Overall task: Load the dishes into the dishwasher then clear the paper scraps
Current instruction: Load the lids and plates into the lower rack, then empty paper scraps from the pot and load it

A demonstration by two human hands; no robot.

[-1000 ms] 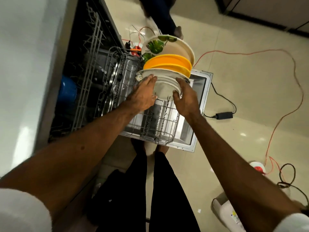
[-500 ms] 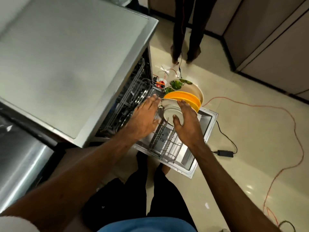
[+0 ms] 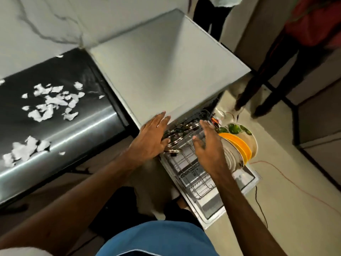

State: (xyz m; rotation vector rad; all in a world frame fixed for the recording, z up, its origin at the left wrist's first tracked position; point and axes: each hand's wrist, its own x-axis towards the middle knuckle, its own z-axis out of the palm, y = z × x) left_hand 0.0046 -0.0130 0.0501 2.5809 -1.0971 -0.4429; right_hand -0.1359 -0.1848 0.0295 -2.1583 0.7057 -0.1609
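The dishwasher's lower rack (image 3: pixel 190 169) is pulled out over the open door (image 3: pixel 245 182). Plates stand on edge at its right end: a white plate (image 3: pixel 232 159), a yellow plate (image 3: pixel 238 143) and a leaf-patterned plate (image 3: pixel 245 133). My left hand (image 3: pixel 152 139) hovers with straight fingers over the rack's left end, by the dishwasher's top edge. My right hand (image 3: pixel 208 146) is held flat above the rack, just left of the white plate, holding nothing. Several white paper scraps (image 3: pixel 53 102) lie scattered on the dark steel counter (image 3: pixel 73 130) at the left.
The dishwasher's grey top (image 3: pixel 166 71) fills the middle. Two people's legs (image 3: pixel 258 85) stand beyond the dishwasher. An orange cable (image 3: pixel 287 182) and a black cable (image 3: pixel 260 207) run across the tiled floor at the right. Cabinets line the far right.
Both hands have come off the white plate and lifted above the rack. The view has swung left and up, bringing the counter with paper scraps into sight.
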